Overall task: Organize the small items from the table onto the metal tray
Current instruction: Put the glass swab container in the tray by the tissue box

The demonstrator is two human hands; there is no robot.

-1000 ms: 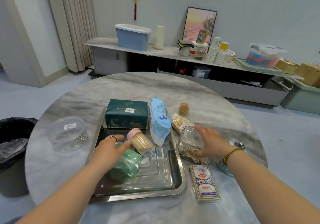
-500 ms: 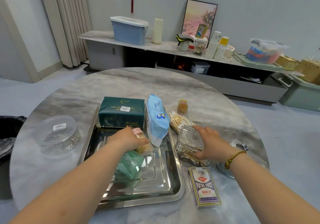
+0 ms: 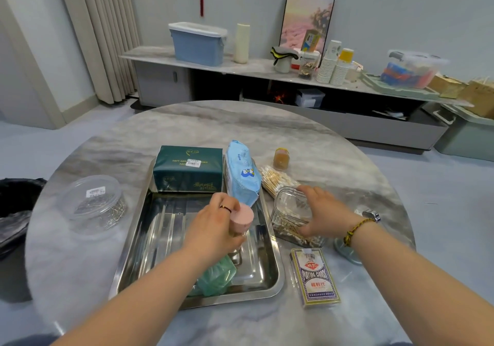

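Note:
The metal tray lies in the middle of the round marble table. In it are a dark green tissue pack, a blue wet-wipe pack and a green plastic box. My left hand grips a pink-capped toothpick jar upright over the tray. My right hand holds a clear box of cotton swabs on the table just right of the tray.
Still on the table are a deck of playing cards, a bag of cotton swabs, a small amber jar, a round clear tub of pins and a lighter. A black bin stands at the left.
My left hand has taken the pink-capped jar, which lay tilted in the tray, and stood it upright. The right hand stays on the clear swab box.

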